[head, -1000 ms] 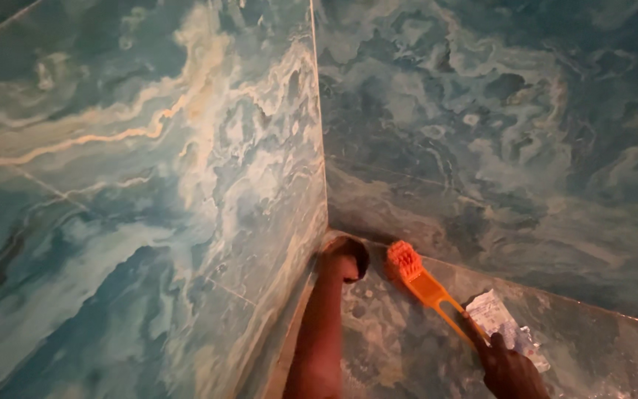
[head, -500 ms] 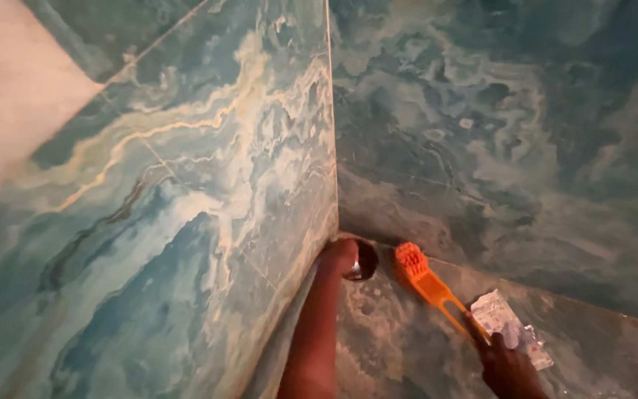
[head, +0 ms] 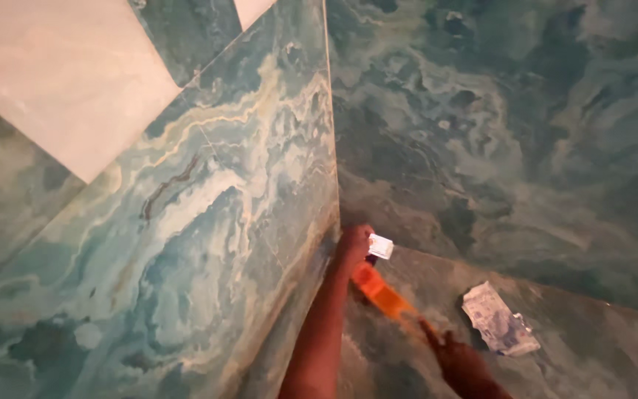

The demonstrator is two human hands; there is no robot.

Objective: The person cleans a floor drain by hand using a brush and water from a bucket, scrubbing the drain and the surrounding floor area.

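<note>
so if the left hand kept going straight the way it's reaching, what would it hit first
Most likely the corner where the two blue-green marbled walls meet the floor. The left hand is already deep in that corner beside a small white piece, though depth is hard to judge.

Tiled corner walls (head: 260,192) close around; crumpled wrapper (head: 498,319) on open floor.
</note>
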